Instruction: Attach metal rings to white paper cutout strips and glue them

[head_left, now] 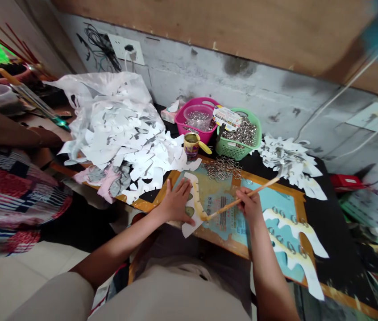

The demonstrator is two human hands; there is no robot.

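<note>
My left hand (pixel 176 203) lies flat with its fingers spread, pressing a white cut-out piece (pixel 190 227) onto the work board (pixel 218 196). Yellowish glue-like stuff runs along that piece's right edge. In my right hand (pixel 251 206) is a thin wooden brush (pixel 230 204), its tip touching the lower right of the piece. To the right, cut-out pieces with metal rings (pixel 291 249) on yellow-smeared edges lie on a blue sheet. Loose metal rings (pixel 224 168) are heaped beyond the board's middle, near an open can (pixel 191 145) with a yellow handle-like object at its side.
A plastic bag (pixel 105 84) and a big heap of white cut-outs (pixel 128 129) fill the left. A pink basket (pixel 182 117) and a green basket (pixel 238 151) of metal parts stand by the wall. More cut-outs (pixel 285 156) lie at right. Another person's arm (pixel 14 129) is at left.
</note>
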